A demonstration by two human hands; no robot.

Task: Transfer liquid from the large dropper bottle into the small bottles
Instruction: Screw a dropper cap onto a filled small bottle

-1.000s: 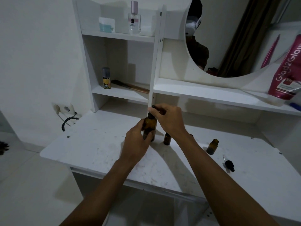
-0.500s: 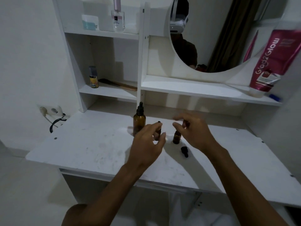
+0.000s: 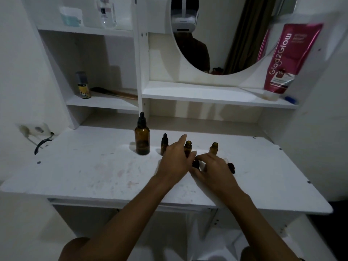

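Now released lrg bottle (image 3: 142, 140): L hand (image 3: 175, 162) relaxed open, R hand (image 3: 214, 172) curled at dropper cap (image 3: 195, 164), grip unclear.

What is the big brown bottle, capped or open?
Capped: the large dropper bottle stands upright on the table with its black dropper top seated on its neck.

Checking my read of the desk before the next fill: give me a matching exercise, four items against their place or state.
Items: 1 large dropper bottle; 2 rightmost small bottle; 3 pink tube; 4 loose dropper at far right.
States: A lying on the desk; B on the shelf; C uncapped, standing; D capped, leftmost in the row.
Pairs: 1-D, 2-C, 3-B, 4-A.
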